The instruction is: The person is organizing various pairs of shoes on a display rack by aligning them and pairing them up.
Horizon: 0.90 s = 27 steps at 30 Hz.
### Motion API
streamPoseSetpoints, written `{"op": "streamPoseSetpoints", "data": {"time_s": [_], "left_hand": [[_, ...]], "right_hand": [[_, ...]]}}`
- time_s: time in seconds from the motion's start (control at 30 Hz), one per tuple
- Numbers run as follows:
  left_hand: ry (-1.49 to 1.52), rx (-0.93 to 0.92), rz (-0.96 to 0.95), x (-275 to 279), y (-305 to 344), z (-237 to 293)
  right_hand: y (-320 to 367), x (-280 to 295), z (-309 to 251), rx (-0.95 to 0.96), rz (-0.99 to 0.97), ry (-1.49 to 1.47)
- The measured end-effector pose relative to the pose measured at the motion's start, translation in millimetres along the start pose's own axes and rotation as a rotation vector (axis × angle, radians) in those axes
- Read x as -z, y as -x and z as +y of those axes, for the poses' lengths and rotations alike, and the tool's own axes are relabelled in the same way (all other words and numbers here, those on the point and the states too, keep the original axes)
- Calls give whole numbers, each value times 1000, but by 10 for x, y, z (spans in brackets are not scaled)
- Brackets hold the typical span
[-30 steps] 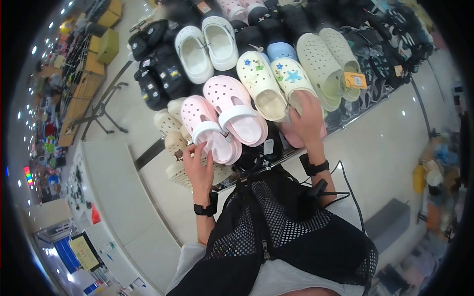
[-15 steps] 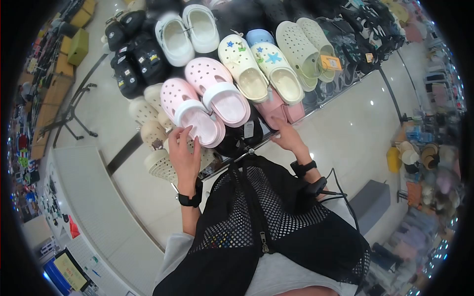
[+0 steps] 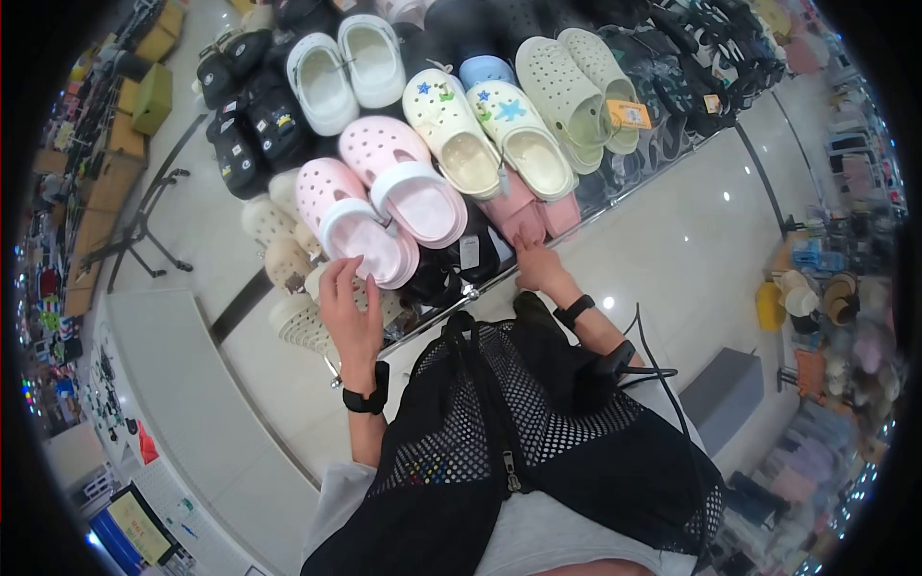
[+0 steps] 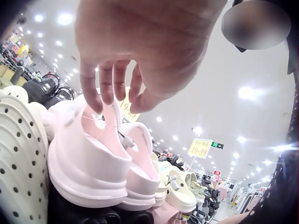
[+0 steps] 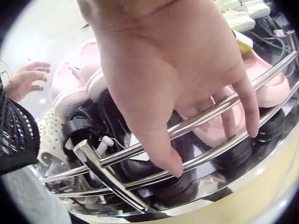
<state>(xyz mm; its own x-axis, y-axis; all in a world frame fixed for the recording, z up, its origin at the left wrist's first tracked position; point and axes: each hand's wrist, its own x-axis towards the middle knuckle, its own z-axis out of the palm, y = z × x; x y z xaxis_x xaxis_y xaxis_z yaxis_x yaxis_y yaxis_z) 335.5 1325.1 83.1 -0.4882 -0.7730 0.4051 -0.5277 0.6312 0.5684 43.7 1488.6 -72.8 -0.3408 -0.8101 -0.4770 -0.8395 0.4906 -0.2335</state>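
Here, a person stands at a shoe rack. The left hand (image 3: 351,309) is loose, and its fingers (image 4: 100,88) hang down a little bent. It holds nothing. The pale pink clogs (image 3: 379,206) with white heel straps sit right above this hand. The fingertips are at the strap of the nearer clog, but I cannot tell if they touch it. Some cream holed clogs (image 3: 300,322) lie just beside the hand, on its outer side.

The right hand (image 3: 540,269) is flat with its fingers stretched out. It grips nothing. The fingers lie over two shiny chrome rails (image 5: 210,116) at the front of the rack. The fingertips reach the pink shoes (image 3: 534,215) just past the rails. I cannot tell if they press on them. Black shoes (image 5: 140,163) lie under the thumb, behind the lower rail.

Above the right hand, on top of the pink shoes, sit cream clogs with star charms (image 3: 485,134). Further up from that hand are pale green clogs (image 3: 576,72) with an orange tag (image 3: 629,115). Far above the left hand are white clogs (image 3: 346,67) and black clogs (image 3: 250,125). The two hands are well apart. Each wrist has a black band (image 3: 365,398). The person wears a black mesh top (image 3: 519,432).
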Motion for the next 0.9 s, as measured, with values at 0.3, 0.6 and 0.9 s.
{"op": "streamPoseSetpoints", "data": {"time_s": [0.3,0.6,0.9], "left_hand": [[76,-70,-183,-1068,16,979],[-68,-119,-731,-2882,290,984],[-63,3,-733,-2701,108,998]], "right_hand": [[140,329,766,385,162,-483],[80,521,1457,253,14,-267],[9,638,1397,340,40,-164]]}}
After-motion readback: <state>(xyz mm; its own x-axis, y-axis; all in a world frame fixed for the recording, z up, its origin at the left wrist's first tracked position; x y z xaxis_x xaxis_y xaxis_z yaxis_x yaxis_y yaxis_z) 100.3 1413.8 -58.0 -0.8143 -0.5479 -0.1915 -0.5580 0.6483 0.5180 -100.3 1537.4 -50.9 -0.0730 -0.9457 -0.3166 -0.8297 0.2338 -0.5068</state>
